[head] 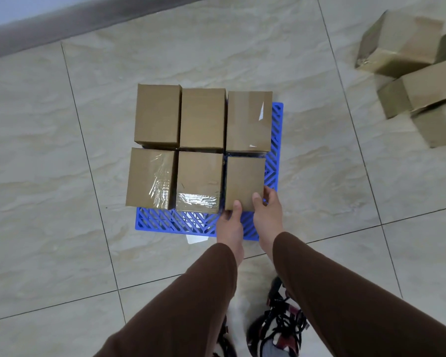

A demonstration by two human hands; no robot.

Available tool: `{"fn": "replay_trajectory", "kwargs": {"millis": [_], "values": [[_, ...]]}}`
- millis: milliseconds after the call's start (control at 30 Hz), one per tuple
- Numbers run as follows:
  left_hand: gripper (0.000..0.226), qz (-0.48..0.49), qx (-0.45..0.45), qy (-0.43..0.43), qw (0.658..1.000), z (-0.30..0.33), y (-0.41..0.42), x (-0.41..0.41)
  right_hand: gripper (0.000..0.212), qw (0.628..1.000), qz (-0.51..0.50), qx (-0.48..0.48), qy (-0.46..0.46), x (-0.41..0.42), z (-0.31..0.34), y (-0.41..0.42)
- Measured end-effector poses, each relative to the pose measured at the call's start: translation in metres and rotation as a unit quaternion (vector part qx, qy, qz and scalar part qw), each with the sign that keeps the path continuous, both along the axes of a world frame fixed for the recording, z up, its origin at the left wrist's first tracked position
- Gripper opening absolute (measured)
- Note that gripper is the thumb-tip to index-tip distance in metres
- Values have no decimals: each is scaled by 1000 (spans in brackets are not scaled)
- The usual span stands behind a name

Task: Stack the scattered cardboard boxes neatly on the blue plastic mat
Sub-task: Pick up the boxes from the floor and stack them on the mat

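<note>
Six boxes on mat: two rows of three cardboard boxes stand close together on the blue plastic mat (276, 140), which lies on a pale tiled floor (49, 163).
Mat showing: a blue lattice strip is bare along the near edge and the right edge.
Loose boxes: a scattered pile of boxes (417, 73) lies well apart at upper right, not yet stacked.
Box in hand: the near-right box (243, 181) sits lower and smaller in view than its five neighbours, just beside the near-middle box (198, 180).
Left hand: the left hand (231, 225) grips the box's near-left corner, thumb on top, other fingers hidden beneath.
Right hand: the right hand (267, 212) holds the near-right corner, thumb on top, fingers curled round the side.
Step in hand: probably settling this box into the last place of the grid.
Doing it well: slide it flush against the near-middle box and the far-right box (249, 121), edges square, so a second layer would sit flat.
In the way: little; the neighbouring boxes leave a tight slot, so fingers on the left side may get pinched.
Small things: a white scrap (195, 238) lies on the floor at the mat's near edge; patterned shoes (276, 328) are below.
</note>
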State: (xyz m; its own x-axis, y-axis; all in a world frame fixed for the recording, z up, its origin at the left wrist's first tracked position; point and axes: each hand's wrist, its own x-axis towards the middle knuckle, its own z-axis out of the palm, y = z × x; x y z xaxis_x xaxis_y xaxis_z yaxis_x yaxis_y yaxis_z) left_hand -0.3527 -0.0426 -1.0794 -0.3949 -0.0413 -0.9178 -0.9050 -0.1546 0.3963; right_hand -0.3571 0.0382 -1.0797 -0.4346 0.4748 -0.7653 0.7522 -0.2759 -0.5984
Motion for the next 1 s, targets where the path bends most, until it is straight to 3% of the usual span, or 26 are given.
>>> {"fn": "replay_trajectory", "kwargs": {"millis": [100,167,467,633,767,1000], "values": [[65,-2,2,-36,999,11,3,3,48,1000,12,6,-14,3,10,4],[74,-16,-4,-50,999,29,3,7,51,999,16,12,-28,10,22,10],[46,-142,-42,26,989,111,37,2,50,994,28,90,-52,44,107,86],[51,-215,-42,81,972,172,99,-24,46,991,-22,120,-50,63,166,167],[53,-311,-58,151,936,210,149,-35,47,988,-52,138,-40,71,196,227],[51,-328,-131,159,922,228,244,-22,43,991,-54,117,-25,93,218,335]]}}
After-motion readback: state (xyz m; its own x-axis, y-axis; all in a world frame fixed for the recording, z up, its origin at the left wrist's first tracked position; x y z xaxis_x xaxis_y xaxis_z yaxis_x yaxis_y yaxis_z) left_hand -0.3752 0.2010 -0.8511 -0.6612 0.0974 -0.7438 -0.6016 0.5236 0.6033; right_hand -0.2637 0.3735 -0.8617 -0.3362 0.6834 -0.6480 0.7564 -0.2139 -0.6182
